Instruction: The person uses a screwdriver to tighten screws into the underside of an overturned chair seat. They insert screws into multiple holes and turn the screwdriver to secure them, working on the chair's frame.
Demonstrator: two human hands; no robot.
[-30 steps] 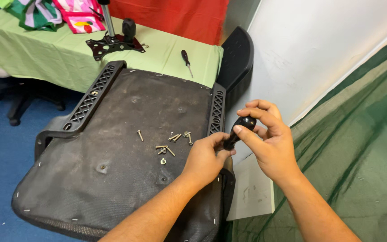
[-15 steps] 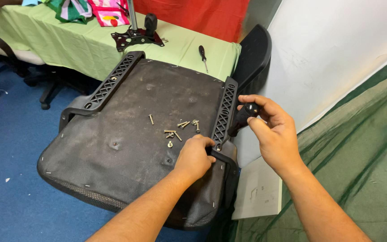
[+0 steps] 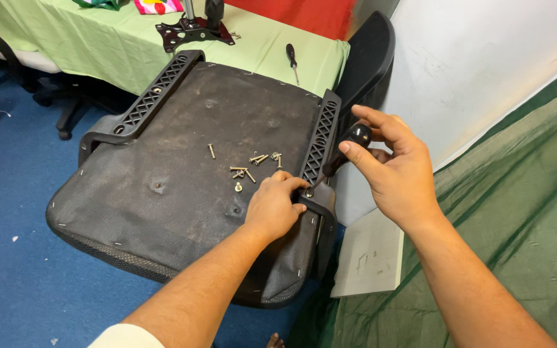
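Note:
An upturned black office chair seat (image 3: 182, 161) lies in front of me, its dusty underside facing up. My right hand (image 3: 391, 171) grips the black handle of a screwdriver (image 3: 346, 148) whose tip points down at the right plastic armrest bracket (image 3: 317, 151). My left hand (image 3: 275, 206) rests on the lower end of that bracket, fingers pinched at the screw under the screwdriver tip. Several loose screws (image 3: 249, 167) lie scattered on the seat underside just left of the bracket.
A second armrest bracket (image 3: 149, 100) runs along the seat's left side. Behind stands a green-covered table (image 3: 98, 38) holding a black metal chair base plate (image 3: 191, 29) and another screwdriver (image 3: 291, 58). A white board (image 3: 372, 258) and green mesh cloth (image 3: 517, 212) lie at the right.
My left hand has slid down to the bracket's lower end. The right hand has tilted the screwdriver so its tip meets the bracket there. The view has shifted closer.

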